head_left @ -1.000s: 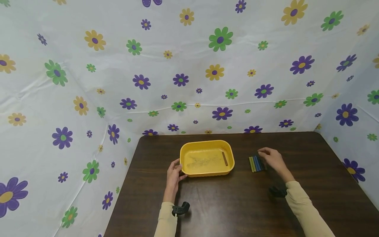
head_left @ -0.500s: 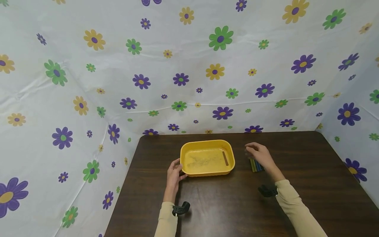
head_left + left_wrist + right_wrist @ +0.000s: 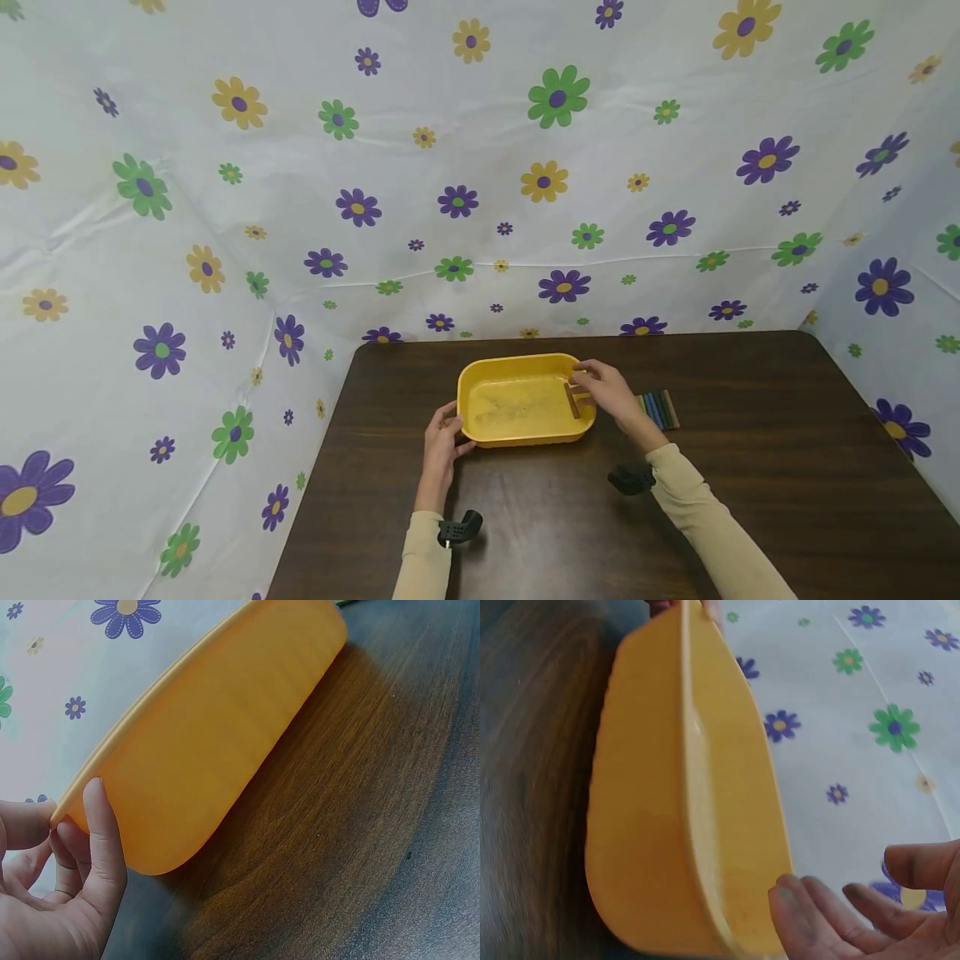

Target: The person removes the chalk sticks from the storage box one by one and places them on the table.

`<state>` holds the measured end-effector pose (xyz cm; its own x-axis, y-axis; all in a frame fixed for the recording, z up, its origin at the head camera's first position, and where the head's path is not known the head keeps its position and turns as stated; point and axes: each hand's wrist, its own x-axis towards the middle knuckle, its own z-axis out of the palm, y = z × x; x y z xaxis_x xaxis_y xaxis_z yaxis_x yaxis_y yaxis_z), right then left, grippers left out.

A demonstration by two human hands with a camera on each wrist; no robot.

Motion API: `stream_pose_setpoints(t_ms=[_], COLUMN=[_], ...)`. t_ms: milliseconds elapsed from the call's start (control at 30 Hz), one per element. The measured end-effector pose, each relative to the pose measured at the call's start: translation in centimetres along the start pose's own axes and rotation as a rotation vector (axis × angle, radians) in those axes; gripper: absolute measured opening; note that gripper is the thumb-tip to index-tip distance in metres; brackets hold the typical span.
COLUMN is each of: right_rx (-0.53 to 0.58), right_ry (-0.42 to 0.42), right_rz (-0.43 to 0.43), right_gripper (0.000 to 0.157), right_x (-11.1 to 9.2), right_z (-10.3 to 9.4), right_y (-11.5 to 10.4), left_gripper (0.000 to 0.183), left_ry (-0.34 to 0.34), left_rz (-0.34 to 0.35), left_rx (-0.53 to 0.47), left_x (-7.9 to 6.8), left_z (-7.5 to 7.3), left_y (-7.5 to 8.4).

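Note:
A yellow plastic tray (image 3: 517, 439) with smudges on its floor stands on the table. My left hand (image 3: 438, 446) holds its near left corner; in the left wrist view that hand (image 3: 75, 877) has the thumb and fingers about the rim. At the right end, my right hand (image 3: 609, 396) is over the tray, its fingertips close to a thin brown stick (image 3: 572, 402) lying inside. From the right wrist, the right hand (image 3: 877, 919) shows thumb and fingers apart, nothing visible between them, beside the tray's wall (image 3: 637, 802). Whether it touches the stick cannot be told.
To the right of the tray lies a row of several coloured sticks (image 3: 658, 408), yellow, blue, dark green and brown, partly behind the right hand. Flower-patterned cloth (image 3: 450, 150) hangs behind the dark wood table (image 3: 540, 517). A black camera (image 3: 632, 479) sits on the right wrist.
My right hand has moved left from the row of sticks to the tray's right end, uncovering the dark green and brown sticks. The left hand and tray have stayed put.

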<state>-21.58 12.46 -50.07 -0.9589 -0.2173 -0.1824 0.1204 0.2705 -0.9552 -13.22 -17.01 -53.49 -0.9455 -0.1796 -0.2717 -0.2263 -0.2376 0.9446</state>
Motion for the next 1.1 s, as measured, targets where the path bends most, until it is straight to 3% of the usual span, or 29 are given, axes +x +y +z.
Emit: stream_pose_setpoints(t_ms=[267,433,633,1100], right_rx=[-0.082,-0.169,-0.191,-0.488], right_ry=[0.012,0.005,-0.013,0.028], right_rz=[0.081,0.099,0.135,0.055], right_gripper=[0.055,0.059,0.061,0.064], right_x=[0.8,1.2,1.7,2.5], right_z=[2.5,3.2,3.9,5.8], right_y=[-0.1,0.5,1.0,1.2], left_gripper=[0.044,0.044,0.044,0.044], left_ry=[0.001,0.004,0.007,-0.006], left_rz=[-0.002,-0.004,-0.001,-0.004], left_rx=[0.003,0.006,0.005,-0.006], left_x=[0.2,0.2,0.1,0.2], left_z=[-0.1,-0.2,-0.2,0.0], left_y=[0.0,0.0,0.0,-0.3])
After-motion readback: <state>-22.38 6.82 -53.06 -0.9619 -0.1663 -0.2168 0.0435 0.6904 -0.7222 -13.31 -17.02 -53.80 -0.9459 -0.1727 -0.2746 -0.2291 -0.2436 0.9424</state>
